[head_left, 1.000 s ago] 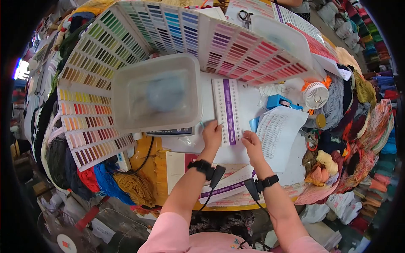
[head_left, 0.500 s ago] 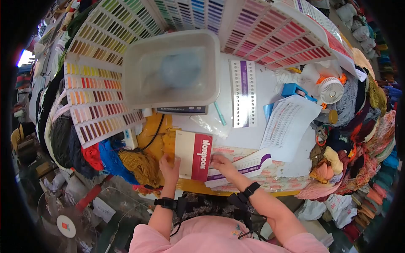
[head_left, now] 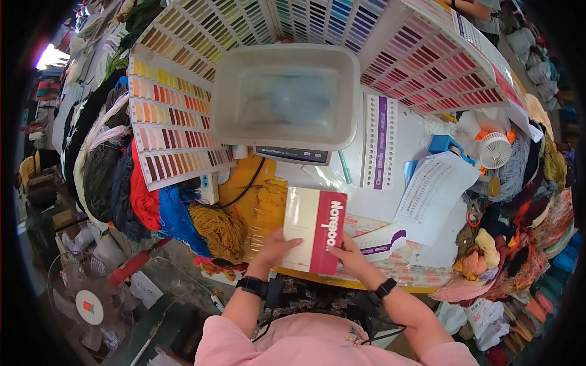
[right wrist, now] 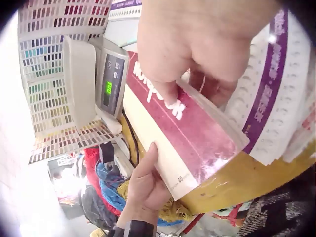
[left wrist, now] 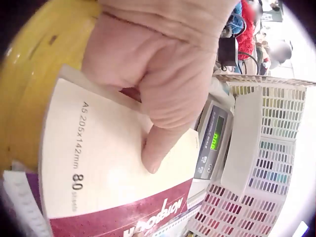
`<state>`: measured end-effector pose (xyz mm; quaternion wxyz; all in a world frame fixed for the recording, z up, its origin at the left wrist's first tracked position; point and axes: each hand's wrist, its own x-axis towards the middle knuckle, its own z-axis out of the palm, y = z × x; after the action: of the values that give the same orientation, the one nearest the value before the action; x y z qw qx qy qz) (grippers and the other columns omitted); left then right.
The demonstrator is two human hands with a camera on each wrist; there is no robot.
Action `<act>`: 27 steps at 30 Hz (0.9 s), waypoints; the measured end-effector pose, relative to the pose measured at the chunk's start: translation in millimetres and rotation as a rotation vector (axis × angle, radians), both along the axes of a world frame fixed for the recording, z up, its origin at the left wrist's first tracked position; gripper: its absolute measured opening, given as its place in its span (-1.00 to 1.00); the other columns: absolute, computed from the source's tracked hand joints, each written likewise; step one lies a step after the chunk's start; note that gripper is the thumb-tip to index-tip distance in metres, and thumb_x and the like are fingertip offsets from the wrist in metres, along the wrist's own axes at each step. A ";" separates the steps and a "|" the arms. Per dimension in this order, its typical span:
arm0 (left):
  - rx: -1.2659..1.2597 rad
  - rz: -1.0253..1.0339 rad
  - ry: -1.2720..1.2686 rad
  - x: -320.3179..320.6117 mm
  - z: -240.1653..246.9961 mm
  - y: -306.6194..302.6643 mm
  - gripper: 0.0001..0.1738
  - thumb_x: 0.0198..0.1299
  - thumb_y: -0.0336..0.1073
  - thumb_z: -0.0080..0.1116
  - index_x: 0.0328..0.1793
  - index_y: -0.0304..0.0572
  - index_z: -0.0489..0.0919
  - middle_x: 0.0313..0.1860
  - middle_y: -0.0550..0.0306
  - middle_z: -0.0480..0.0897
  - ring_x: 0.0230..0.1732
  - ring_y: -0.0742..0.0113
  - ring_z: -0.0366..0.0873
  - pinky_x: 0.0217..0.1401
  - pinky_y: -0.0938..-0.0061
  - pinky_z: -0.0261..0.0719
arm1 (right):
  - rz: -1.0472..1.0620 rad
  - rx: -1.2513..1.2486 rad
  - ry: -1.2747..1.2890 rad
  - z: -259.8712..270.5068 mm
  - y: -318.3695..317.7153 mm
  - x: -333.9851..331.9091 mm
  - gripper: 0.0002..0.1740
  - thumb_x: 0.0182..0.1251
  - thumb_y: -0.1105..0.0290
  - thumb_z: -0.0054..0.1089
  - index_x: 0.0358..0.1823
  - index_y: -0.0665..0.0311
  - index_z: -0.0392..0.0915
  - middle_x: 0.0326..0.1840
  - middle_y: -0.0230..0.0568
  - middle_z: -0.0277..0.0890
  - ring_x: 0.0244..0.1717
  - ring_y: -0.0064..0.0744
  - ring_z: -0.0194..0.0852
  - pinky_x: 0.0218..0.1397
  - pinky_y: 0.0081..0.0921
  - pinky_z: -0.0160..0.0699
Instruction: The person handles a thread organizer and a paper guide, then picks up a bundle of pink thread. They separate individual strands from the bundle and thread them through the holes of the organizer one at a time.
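A cream and dark red notebook [head_left: 302,229] is held near the table's front edge, between both hands. My left hand [head_left: 274,249] grips its left side, thumb lying flat over the cream cover; in the left wrist view that thumb presses on the notebook [left wrist: 103,158] beside the printed size. My right hand [head_left: 353,256] holds the red side, with the thumb on the cover and the fingers behind the pages, as the right wrist view shows at the notebook [right wrist: 182,128]. Printed purple and white punched cards [head_left: 381,241] lie to the right of it.
Behind the notebook, a translucent plastic tub [head_left: 339,137] sits on an electronic scale [head_left: 293,155]. Folding thread colour charts [head_left: 177,116] stand around it. A pen [head_left: 345,168], a punched card [head_left: 379,143], a printed sheet [head_left: 436,189] and a small fan [head_left: 495,150] are farther right. Yarn skeins [head_left: 217,232] edge the table.
Both hands left the upright punched card and came to the notebook at the front edge. They now grip it from both sides, and it sits farther right in the head view.
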<state>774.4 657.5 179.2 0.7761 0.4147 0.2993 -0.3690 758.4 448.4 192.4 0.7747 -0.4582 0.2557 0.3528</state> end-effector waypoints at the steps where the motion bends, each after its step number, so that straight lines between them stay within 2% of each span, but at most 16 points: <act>1: -0.017 -0.046 -0.034 0.5 -4.6 -8.7 -0.63 0.04 -0.46 0.10 0.01 -0.33 0.38 -0.15 0.11 0.52 -0.19 0.43 0.48 -0.15 0.55 0.46 | -0.086 -0.003 -0.040 3.7 -4.1 -4.1 -0.56 0.15 0.58 -0.03 0.11 0.29 0.22 -0.09 -0.38 0.37 -0.11 -0.61 0.31 -0.05 -0.62 0.31; 4: -0.016 -0.082 -0.136 13.4 -4.5 -44.7 -0.66 0.10 -0.39 0.06 0.01 -0.31 0.36 -0.12 0.15 0.49 -0.13 0.45 0.43 -0.10 0.51 0.42 | -0.217 -0.071 -0.071 12.1 -38.8 8.6 -0.62 0.17 0.57 -0.05 0.06 0.32 0.28 -0.11 -0.36 0.41 -0.15 -0.58 0.35 -0.05 -0.59 0.35; 5: -0.004 -0.058 -0.194 15.9 1.9 -57.3 -0.68 0.14 -0.31 0.03 0.00 -0.28 0.35 -0.13 0.17 0.47 -0.09 0.48 0.39 -0.08 0.52 0.39 | -0.324 -0.161 -0.013 16.4 -50.6 18.0 -0.67 0.17 0.57 -0.07 0.01 0.35 0.32 -0.13 -0.32 0.44 -0.16 -0.55 0.38 -0.05 -0.56 0.38; 8: 0.160 -0.030 -0.076 4.4 0.1 -68.1 -0.71 0.16 -0.32 -0.02 0.01 -0.23 0.35 -0.12 0.20 0.47 -0.06 0.45 0.37 -0.01 0.51 0.36 | -0.472 -0.240 -0.050 8.3 -93.7 51.8 -0.65 0.17 0.58 -0.08 0.03 0.38 0.30 -0.12 -0.22 0.43 -0.16 -0.48 0.41 -0.10 -0.56 0.45; 9: 0.196 -0.010 -0.051 -8.7 -11.3 -65.1 -0.75 0.17 -0.31 -0.02 -0.05 -0.19 0.38 -0.17 0.23 0.46 -0.10 0.46 0.38 -0.05 0.54 0.36 | -0.466 -0.243 -0.111 1.2 -106.9 67.0 -0.63 0.16 0.59 -0.08 0.04 0.38 0.28 -0.11 -0.20 0.42 -0.16 -0.45 0.42 -0.11 -0.56 0.45; 11: 0.300 -0.117 -0.038 -28.3 -22.3 -53.3 -0.76 0.16 -0.31 -0.01 -0.05 -0.20 0.39 -0.17 0.23 0.46 -0.13 0.47 0.38 -0.09 0.56 0.35 | -0.468 -0.301 -0.198 -7.1 -120.0 103.5 -0.62 0.17 0.58 -0.10 0.06 0.39 0.27 -0.09 -0.19 0.41 -0.13 -0.47 0.40 -0.09 -0.55 0.43; 12: 0.351 -0.175 -0.029 -37.9 -27.8 -47.4 -0.76 0.15 -0.32 -0.01 -0.06 -0.21 0.39 -0.17 0.23 0.45 -0.14 0.48 0.38 -0.10 0.57 0.35 | -0.431 -0.217 -0.297 -4.6 -120.0 122.6 -0.63 0.18 0.56 -0.10 0.06 0.40 0.27 -0.09 -0.20 0.41 -0.11 -0.47 0.39 -0.07 -0.56 0.41; 15: 0.466 -0.317 -0.218 -66.2 -51.7 -31.2 -0.76 0.14 -0.34 0.00 -0.07 -0.22 0.40 -0.19 0.24 0.45 -0.19 0.49 0.38 -0.16 0.61 0.33 | -0.325 -0.308 -0.321 -15.6 -115.6 161.2 -0.64 0.21 0.48 -0.06 0.06 0.33 0.28 -0.13 -0.24 0.42 -0.16 -0.52 0.38 -0.08 -0.59 0.38; 16: 0.509 -0.301 -0.216 -71.8 -55.3 -27.9 -0.76 0.13 -0.34 0.01 -0.07 -0.22 0.40 -0.19 0.24 0.44 -0.19 0.49 0.37 -0.16 0.61 0.33 | -0.340 -0.389 -0.287 -19.3 -112.7 165.1 -0.67 0.21 0.45 -0.06 0.02 0.33 0.31 -0.17 -0.25 0.42 -0.19 -0.53 0.38 -0.10 -0.64 0.36; 17: 0.552 -0.293 -0.209 -79.5 -56.3 -22.6 -0.76 0.13 -0.35 0.01 -0.07 -0.22 0.40 -0.20 0.24 0.44 -0.19 0.50 0.37 -0.17 0.62 0.32 | -0.309 -0.417 -0.208 -22.0 -117.4 163.2 -0.64 0.16 0.40 0.00 0.01 0.33 0.33 -0.31 -0.27 0.42 -0.34 -0.56 0.35 -0.26 -0.66 0.35; 18: 0.593 -0.286 -0.201 -87.8 -54.3 -17.2 -0.75 0.12 -0.36 0.01 -0.07 -0.22 0.39 -0.20 0.24 0.44 -0.19 0.50 0.36 -0.17 0.63 0.32 | -0.338 -0.465 -0.219 -20.4 -120.0 143.0 -0.67 0.17 0.40 -0.01 -0.02 0.33 0.34 -0.28 -0.28 0.42 -0.28 -0.55 0.35 -0.21 -0.64 0.35; 20: 0.536 -0.186 -0.019 -88.0 -32.3 -23.4 -0.71 0.12 -0.38 0.00 -0.01 -0.21 0.35 -0.13 0.21 0.40 -0.14 0.47 0.34 -0.14 0.58 0.30 | -0.366 -0.574 -0.277 -13.6 -130.0 118.5 -0.71 0.18 0.41 -0.03 -0.07 0.32 0.37 -0.24 -0.30 0.42 -0.18 -0.54 0.37 -0.13 -0.59 0.36; 22: 0.490 -0.080 0.174 -89.5 -17.1 -33.1 -0.69 0.12 -0.38 -0.01 0.02 -0.20 0.33 -0.07 0.20 0.37 -0.11 0.46 0.33 -0.12 0.55 0.29 | -0.362 -0.721 -0.252 -14.5 -153.6 62.8 -0.78 0.17 0.41 -0.03 -0.17 0.32 0.43 -0.23 -0.30 0.43 -0.14 -0.54 0.35 -0.10 -0.55 0.35; 23: 0.476 -0.080 0.176 -92.1 -17.3 -38.9 -0.67 0.13 -0.38 -0.02 0.04 -0.20 0.31 -0.06 0.19 0.37 -0.07 0.44 0.32 -0.10 0.54 0.30 | -0.343 -0.820 -0.215 -22.4 -166.3 32.4 -0.79 0.17 0.43 -0.05 -0.19 0.32 0.45 -0.22 -0.29 0.43 -0.13 -0.55 0.34 -0.08 -0.55 0.34; 25: 0.451 -0.078 0.172 -95.8 -18.0 -50.5 -0.64 0.14 -0.38 -0.05 0.08 -0.20 0.26 -0.02 0.17 0.35 0.00 0.40 0.28 -0.08 0.50 0.30 | -0.382 -0.858 -0.132 -28.6 -180.2 -19.5 -0.74 0.12 0.50 -0.07 -0.14 0.41 0.41 -0.22 -0.20 0.45 -0.24 -0.48 0.37 -0.14 -0.58 0.35; 27: 0.410 -0.091 0.152 -95.8 -20.9 -66.3 -0.65 0.13 -0.42 -0.07 0.07 -0.22 0.26 -0.05 0.16 0.37 -0.04 0.41 0.31 -0.11 0.56 0.31 | -0.263 -0.915 -0.157 -32.5 -180.9 -43.8 -0.70 0.13 0.50 -0.09 -0.08 0.42 0.37 -0.14 -0.14 0.42 -0.15 -0.40 0.36 -0.08 -0.53 0.32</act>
<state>678.6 591.1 158.3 0.6331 0.5480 0.4067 -0.3654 714.6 267.5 159.9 0.5486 -0.7409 0.3814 0.0674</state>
